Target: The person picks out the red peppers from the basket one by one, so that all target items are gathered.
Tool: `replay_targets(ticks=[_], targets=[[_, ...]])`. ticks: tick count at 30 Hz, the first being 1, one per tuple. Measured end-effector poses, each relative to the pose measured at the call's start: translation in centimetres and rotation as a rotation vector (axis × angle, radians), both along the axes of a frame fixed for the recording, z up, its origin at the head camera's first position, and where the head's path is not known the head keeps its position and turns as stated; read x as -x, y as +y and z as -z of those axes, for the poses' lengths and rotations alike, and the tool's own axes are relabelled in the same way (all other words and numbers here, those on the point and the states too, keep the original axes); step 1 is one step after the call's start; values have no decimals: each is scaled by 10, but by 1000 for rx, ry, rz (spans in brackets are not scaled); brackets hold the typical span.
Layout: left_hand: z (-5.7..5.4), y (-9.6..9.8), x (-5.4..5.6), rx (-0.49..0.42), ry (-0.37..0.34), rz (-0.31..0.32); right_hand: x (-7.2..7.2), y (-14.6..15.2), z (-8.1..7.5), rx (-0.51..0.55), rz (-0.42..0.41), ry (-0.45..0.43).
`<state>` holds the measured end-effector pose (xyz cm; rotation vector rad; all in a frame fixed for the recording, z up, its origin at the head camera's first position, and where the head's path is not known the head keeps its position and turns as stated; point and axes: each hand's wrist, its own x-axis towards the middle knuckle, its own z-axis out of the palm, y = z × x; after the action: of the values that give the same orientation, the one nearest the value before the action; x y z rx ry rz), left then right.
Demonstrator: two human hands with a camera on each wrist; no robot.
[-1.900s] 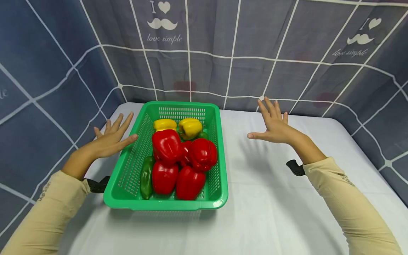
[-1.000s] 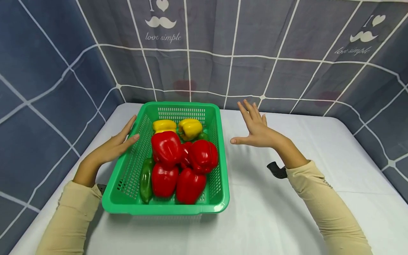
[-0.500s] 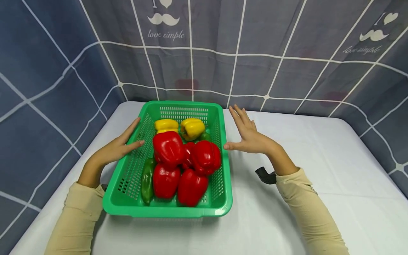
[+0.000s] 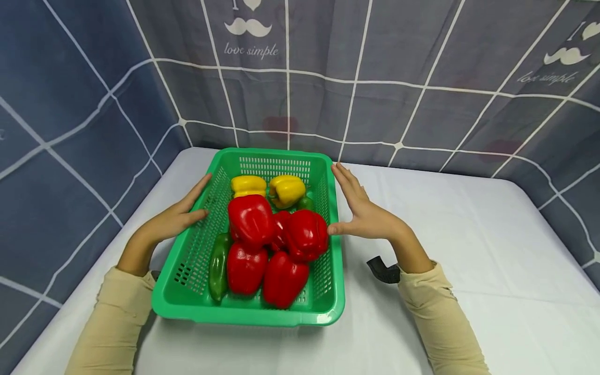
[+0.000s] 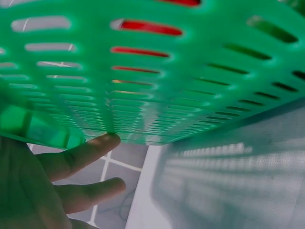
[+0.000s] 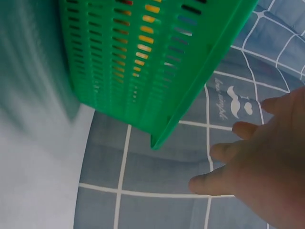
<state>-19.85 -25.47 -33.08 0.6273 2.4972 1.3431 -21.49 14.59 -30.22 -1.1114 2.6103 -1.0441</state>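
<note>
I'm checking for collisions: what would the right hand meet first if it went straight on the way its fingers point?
Probably the green basket's rim, near its far right corner; how high the right hand sits is unclear.

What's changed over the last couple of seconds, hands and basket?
The right hand has moved leftward from over the table to the right rim of the green basket; contact is unclear. The left hand has come in along the left rim, its spread fingers drawn closer together. Neither visibly grips anything. The basket and the peppers inside look unmoved.
</note>
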Motion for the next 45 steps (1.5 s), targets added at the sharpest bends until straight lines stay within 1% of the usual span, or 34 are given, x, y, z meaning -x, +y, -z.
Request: replay_targets(ticks=[10,19,32,45], targets=[[0,0,-2,-12,18,17,-8,-11,1,-29,-53,-40],[-1,1,-1,-12,20,18,-11,-15,2,-54,-103,-21],[-1,2,-1,-9,19,15,-13,-21,5,-91,-101,-57],[-1,1,-2,-5,18,8,-19,-25,8,-116,-116,-56]])
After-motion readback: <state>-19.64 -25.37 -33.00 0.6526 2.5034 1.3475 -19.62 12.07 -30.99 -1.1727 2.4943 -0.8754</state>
